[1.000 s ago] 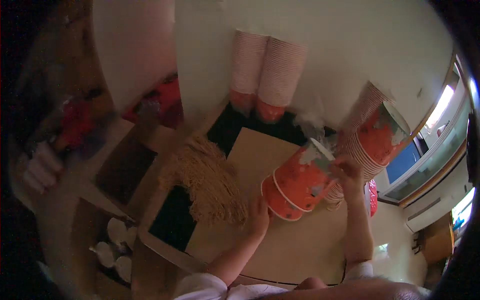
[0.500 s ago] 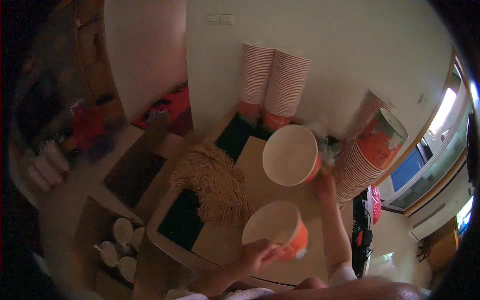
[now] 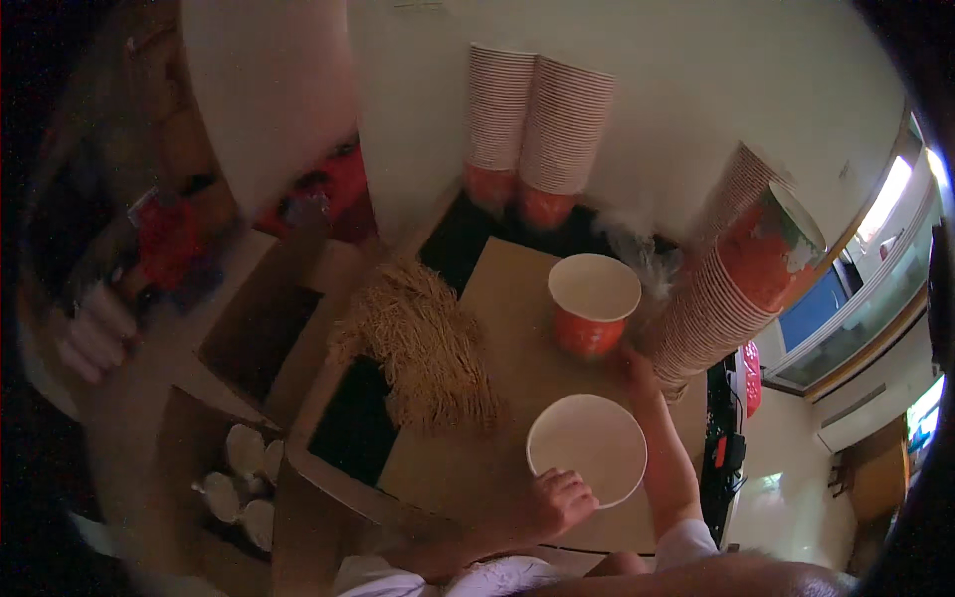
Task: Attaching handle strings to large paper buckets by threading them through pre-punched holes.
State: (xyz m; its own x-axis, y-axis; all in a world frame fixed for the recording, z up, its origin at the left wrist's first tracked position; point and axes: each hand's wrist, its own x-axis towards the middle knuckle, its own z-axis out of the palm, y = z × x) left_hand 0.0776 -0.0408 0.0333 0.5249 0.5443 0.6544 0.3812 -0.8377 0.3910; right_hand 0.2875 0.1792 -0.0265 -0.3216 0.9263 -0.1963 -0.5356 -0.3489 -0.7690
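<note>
My left hand [image 3: 565, 500] grips the near rim of a white-lined paper bowl [image 3: 589, 448], its mouth tilted up toward me. Beyond it a second paper bowl [image 3: 591, 333], orange outside and white inside, stands upright on the cardboard sheet [image 3: 502, 343]. Low against that bowl's right side is my right hand [image 3: 637, 370]; its fingers are dark and blurred, so their grip is unclear. A tall leaning stack of nested paper bowls [image 3: 711, 313] rises just right of my right hand. Left of both bowls lies a heap of tan noodle-like strands [image 3: 423, 348].
Two tall stacks of paper bowls [image 3: 567, 124] stand by the wall. Clear crumpled plastic [image 3: 642, 254] lies between them and the leaning stack. At lower left, an open cardboard box [image 3: 179, 448] holds several pale round-ended packs. A dark green mat [image 3: 350, 423] shows under the cardboard.
The bowl by my right hand has gone from tilted to upright on the cardboard. My left hand has brought its bowl rightward and turned its mouth upward. The whole view has shifted slightly.
</note>
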